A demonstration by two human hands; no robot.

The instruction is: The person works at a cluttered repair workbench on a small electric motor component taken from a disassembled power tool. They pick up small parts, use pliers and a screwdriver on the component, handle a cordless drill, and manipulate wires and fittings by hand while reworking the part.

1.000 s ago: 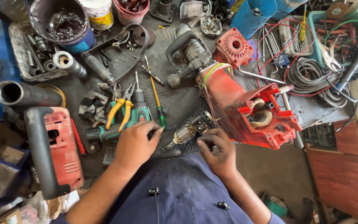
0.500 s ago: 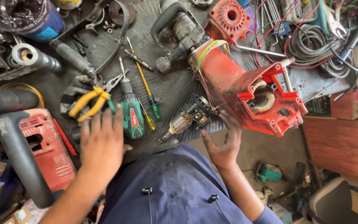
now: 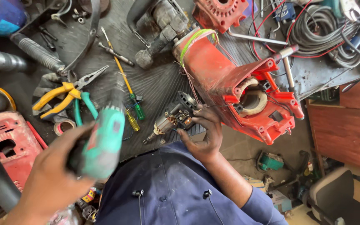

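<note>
My left hand (image 3: 53, 175) grips a green-handled screwdriver (image 3: 103, 139), lifted off the bench and blurred, near my chest. My right hand (image 3: 205, 135) rests at the bench's front edge, its fingers touching a small motor armature (image 3: 169, 121) with copper windings. Just right of that hand lies a red power-tool housing (image 3: 238, 89), open end facing me, with thin wires running from it to the armature.
Yellow-handled pliers (image 3: 63, 93), green-handled pliers (image 3: 84, 106) and a yellow-green screwdriver (image 3: 130, 106) lie on the dark ribbed mat (image 3: 155, 79). A red tool casing (image 3: 9, 143) sits at left. Coiled cables (image 3: 317, 29) fill the back right; a grey motor assembly (image 3: 159, 25) lies behind.
My left hand picked the green-handled screwdriver up from the mat and drew it toward me. My right hand stayed by the armature. The view shifted closer to the bench.
</note>
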